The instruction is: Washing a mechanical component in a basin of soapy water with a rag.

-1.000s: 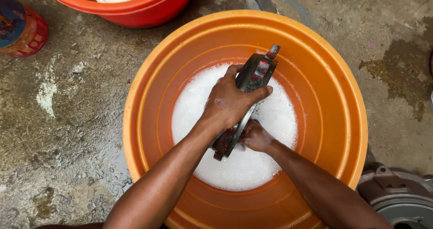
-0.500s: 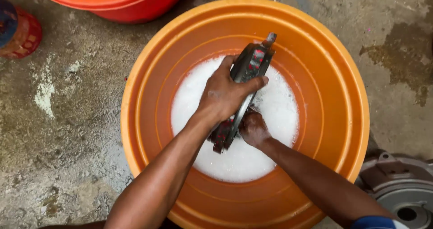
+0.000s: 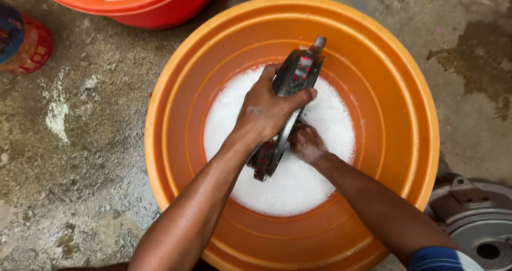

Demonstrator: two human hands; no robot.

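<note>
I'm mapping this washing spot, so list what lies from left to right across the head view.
Red and blue container → red basin → orange basin → left hand gripping the flat metal grater → right hand in the foam → grey metal part.

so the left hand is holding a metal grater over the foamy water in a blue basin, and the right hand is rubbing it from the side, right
Not quite: the basin is orange, not blue, as the head view shows. The rest holds: the left hand grips the metal grater over the foamy water, and the right hand is against its side.
</note>
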